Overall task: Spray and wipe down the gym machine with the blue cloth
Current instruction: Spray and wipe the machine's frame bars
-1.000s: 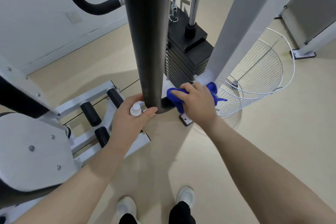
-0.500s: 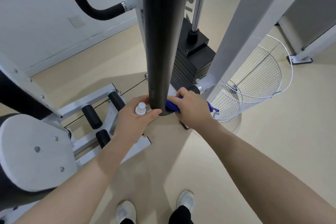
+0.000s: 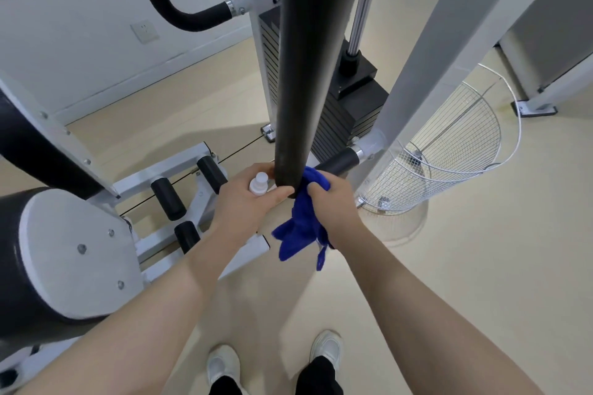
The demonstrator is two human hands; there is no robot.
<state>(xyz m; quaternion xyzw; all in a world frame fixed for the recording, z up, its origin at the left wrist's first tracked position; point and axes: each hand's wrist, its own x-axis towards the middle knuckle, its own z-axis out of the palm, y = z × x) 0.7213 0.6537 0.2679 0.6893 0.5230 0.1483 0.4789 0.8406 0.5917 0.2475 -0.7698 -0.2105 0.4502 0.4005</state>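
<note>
Two hands (image 3: 288, 202), no legible writing.

- The blue cloth (image 3: 303, 221) is a deep blue, soft, crumpled rag. Its upper part is bunched against the lower end of the black padded bar (image 3: 316, 58); the rest hangs loose below in ragged folds.
- The black padded bar is a thick, matte, round tube that runs from the top of the view down to the centre.
- The spray bottle (image 3: 258, 183) is small and white; only its cap and neck show, upright, just left of the bar's lower end.
</note>
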